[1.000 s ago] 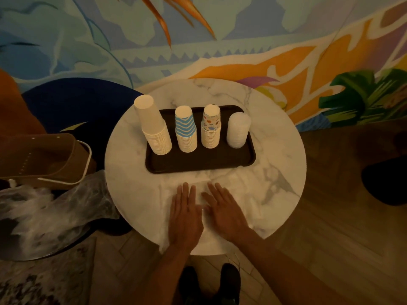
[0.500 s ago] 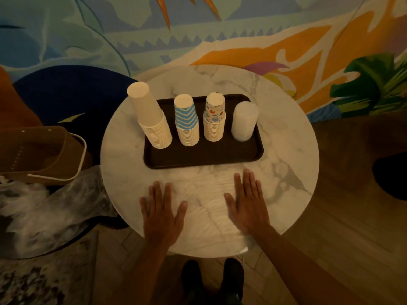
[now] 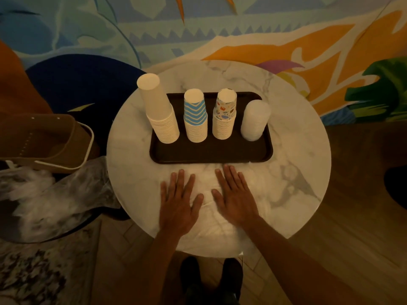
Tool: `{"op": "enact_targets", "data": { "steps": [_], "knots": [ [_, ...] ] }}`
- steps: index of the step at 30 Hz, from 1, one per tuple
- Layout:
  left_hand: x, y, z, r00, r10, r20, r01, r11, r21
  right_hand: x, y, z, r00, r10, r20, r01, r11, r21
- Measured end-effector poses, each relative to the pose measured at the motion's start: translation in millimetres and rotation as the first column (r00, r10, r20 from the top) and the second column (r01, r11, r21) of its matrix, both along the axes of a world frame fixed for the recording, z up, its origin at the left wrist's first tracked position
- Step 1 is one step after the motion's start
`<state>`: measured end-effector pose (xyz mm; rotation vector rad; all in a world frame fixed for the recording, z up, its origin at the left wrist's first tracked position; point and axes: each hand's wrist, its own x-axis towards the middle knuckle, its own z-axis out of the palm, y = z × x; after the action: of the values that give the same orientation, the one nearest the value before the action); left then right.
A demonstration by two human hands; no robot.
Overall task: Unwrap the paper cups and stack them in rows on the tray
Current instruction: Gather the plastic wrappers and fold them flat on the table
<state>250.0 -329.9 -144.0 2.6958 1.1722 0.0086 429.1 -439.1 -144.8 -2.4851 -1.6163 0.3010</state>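
Both hands lie flat on the worktop (image 3: 286, 150), left hand (image 3: 178, 205) and right hand (image 3: 236, 201) fingers straight, slightly spread, holding nothing; tray (image 3: 211, 153) just beyond fingertips.

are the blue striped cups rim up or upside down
Upside down: the blue striped stack stands on the tray with its narrow closed base on top and rims downward.

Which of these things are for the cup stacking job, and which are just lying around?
For the job:
dark brown rectangular tray
tall stack of plain white paper cups
blue zigzag paper cup stack
colourful patterned paper cup stack
pale translucent stack

Just lying about:
brown basket with a white rim
crumpled clear plastic wrapping
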Motion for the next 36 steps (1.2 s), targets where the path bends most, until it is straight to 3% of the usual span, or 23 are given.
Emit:
{"op": "enact_targets", "data": {
  "steps": [7,11,13,18,22,27,33,36],
  "knots": [
    [-47.2,18.6,-2.2,0.982,0.183,-0.052,-0.182,0.983,0.025,37.2,-37.4,3.2,0.985,-0.174,-0.005,0.173,0.984,-0.044],
    [-50.6,3.6,9.3,0.950,0.313,-0.008,-0.313,0.949,0.026,47.0,-61.1,10.7,0.972,-0.233,-0.021,0.232,0.971,-0.059],
    [-44.2,-22.3,20.2,0.966,0.255,0.046,-0.255,0.967,-0.008,40.4,-69.2,20.0,0.978,-0.210,-0.021,0.209,0.977,-0.043],
    [-22.3,-92.7,24.0,0.998,-0.018,0.068,0.024,0.996,-0.089,-11.8,-69.2,35.6,0.998,0.053,-0.016,-0.053,0.998,0.019],
    [-32.0,-102.4,4.8,0.999,-0.050,0.018,0.051,0.994,-0.096,-41.8,-85.3,13.4,0.985,0.121,-0.123,-0.119,0.993,0.025],
    [-85.6,-88.9,-6.1,0.996,-0.002,0.094,0.005,0.999,-0.039,-32.4,-99.8,8.3,0.987,0.108,-0.119,-0.106,0.994,0.025],
    [-133.6,-86.9,11.6,0.988,0.139,0.062,-0.139,0.990,-0.018,-10.9,-129.8,12.5,0.996,0.031,-0.087,-0.036,0.997,-0.063],
    [-129.3,-102.7,29.5,0.994,0.082,0.066,-0.075,0.992,-0.102,-13.3,-139.2,24.7,0.994,0.028,-0.106,-0.035,0.997,-0.068]
  ]
}}
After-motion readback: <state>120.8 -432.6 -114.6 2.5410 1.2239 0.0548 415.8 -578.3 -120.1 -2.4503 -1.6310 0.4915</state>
